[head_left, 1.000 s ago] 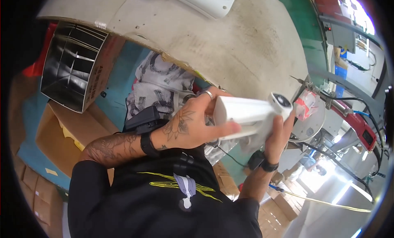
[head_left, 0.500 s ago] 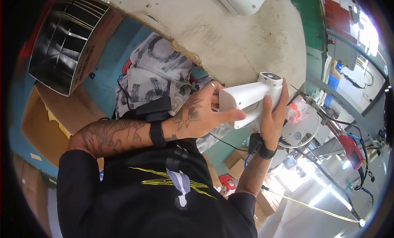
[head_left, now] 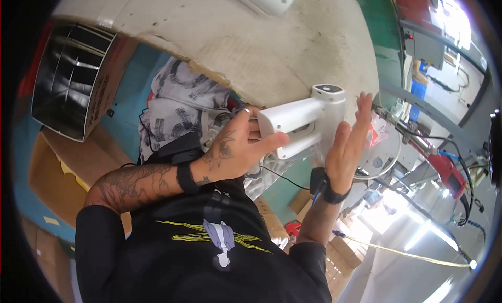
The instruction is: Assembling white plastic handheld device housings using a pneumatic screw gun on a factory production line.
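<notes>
A white plastic appliance body (head_left: 295, 114) has a round, dark-topped end and a long slot between two bars. My left hand (head_left: 238, 141) is closed on its near left end, thumb along the side and the other fingers partly hidden behind it. Just right of the round end, my right hand (head_left: 348, 146) is open with its fingers straight and held upward. A narrow gap seems to part it from the housing. The appliance is held up at the near edge of the pale worktable (head_left: 219, 36).
Another white plastic piece (head_left: 272, 1) lies at the table's far side. To the left are a black-lined box (head_left: 73, 78) and an open cardboard box (head_left: 78, 162). Patterned cloth (head_left: 175, 104) sits below the table edge. A red-handled tool with cables (head_left: 444, 172) hangs at right.
My right hand has let go of the appliance's round end and straightened its fingers beside it. The left hand keeps its hold. The whole view has shifted a little.
</notes>
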A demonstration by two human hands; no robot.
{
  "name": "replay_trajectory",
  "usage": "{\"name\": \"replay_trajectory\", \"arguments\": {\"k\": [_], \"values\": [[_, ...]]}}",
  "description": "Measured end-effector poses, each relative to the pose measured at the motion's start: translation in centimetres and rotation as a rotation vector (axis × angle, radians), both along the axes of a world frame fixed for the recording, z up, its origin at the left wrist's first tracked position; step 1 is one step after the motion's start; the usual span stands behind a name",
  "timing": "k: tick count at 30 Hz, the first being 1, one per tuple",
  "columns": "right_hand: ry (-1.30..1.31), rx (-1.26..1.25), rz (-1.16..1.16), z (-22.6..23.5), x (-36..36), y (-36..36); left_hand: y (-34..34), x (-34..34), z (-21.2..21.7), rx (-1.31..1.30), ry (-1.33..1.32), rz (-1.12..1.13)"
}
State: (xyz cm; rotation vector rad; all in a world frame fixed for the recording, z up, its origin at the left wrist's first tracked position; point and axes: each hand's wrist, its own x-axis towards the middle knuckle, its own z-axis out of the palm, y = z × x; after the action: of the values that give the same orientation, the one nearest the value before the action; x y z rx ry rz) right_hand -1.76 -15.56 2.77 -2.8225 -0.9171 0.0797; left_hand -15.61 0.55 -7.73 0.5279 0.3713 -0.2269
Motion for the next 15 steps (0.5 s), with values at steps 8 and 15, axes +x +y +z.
{"name": "replay_trajectory", "arguments": {"k": [8,15], "values": [[0.205,0.217,-0.071,-0.2,-0.6,-1.3,1.0,-0.5,-0.2,0.184,-0.030,-0.062],[0.837,0.549,-0.605,0.4,-10.6,-10.7,2.6,-2.5,-1.0,0.238,-0.190,-0.209]]}}
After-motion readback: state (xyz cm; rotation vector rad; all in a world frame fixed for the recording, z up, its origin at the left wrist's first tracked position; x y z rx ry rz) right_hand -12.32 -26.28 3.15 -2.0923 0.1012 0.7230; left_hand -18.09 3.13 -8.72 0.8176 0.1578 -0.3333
